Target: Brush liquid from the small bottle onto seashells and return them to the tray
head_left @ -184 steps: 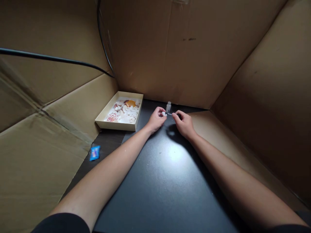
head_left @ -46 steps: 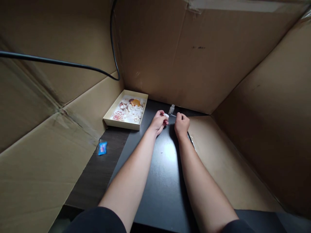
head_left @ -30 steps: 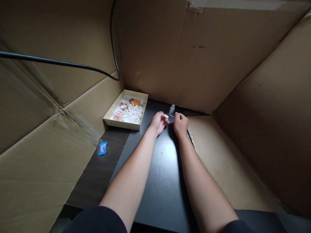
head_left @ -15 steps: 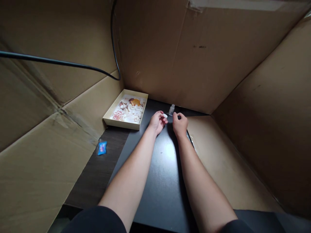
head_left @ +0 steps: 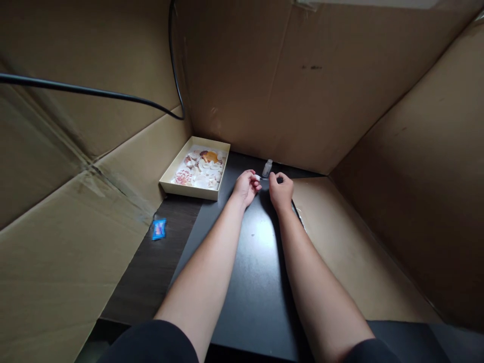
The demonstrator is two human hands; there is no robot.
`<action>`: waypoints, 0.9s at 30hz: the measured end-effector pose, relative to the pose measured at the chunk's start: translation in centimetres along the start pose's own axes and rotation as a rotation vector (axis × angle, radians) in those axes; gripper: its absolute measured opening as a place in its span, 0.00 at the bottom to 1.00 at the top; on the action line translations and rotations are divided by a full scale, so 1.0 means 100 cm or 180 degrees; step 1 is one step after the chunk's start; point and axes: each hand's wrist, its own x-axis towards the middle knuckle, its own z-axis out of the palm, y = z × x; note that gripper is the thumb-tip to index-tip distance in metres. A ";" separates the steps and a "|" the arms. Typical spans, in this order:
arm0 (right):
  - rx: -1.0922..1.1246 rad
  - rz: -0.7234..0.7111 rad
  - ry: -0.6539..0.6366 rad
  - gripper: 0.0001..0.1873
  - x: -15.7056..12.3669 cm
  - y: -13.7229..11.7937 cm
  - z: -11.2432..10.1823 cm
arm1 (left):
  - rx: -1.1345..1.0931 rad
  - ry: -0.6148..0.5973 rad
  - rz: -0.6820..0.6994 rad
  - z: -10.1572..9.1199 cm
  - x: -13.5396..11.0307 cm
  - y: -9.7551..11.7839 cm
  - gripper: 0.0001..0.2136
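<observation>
My left hand (head_left: pixel 245 187) pinches a small white shell (head_left: pixel 257 177) between thumb and fingers, just above the dark table (head_left: pixel 242 262). My right hand (head_left: pixel 281 191) is closed around a thin brush-like applicator whose tip reaches toward the shell. A small clear bottle (head_left: pixel 266 168) stands upright right behind both hands. To the left lies a cream tray (head_left: pixel 169 184) filled with several white, pink and orange shells.
Cardboard walls (head_left: pixel 302 85) close in the table at the back, left and right. A black cable (head_left: pixel 113 96) runs across the left wall. A small blue packet (head_left: pixel 159 228) lies at the table's left edge.
Both hands stay together in front of the bottle with only slight finger movement. The view has tilted a little since six seconds ago.
</observation>
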 end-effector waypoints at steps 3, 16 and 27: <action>0.0039 0.0024 0.0148 0.18 0.000 0.000 -0.001 | -0.0015 0.0044 -0.0001 0.000 0.000 0.000 0.10; 0.0146 0.0085 0.0039 0.15 0.002 0.004 0.003 | 0.0017 -0.0010 -0.0004 -0.002 0.003 0.001 0.09; 0.0263 -0.0058 0.0150 0.20 0.002 0.003 0.001 | 0.0034 0.0030 -0.0010 -0.001 0.000 0.002 0.09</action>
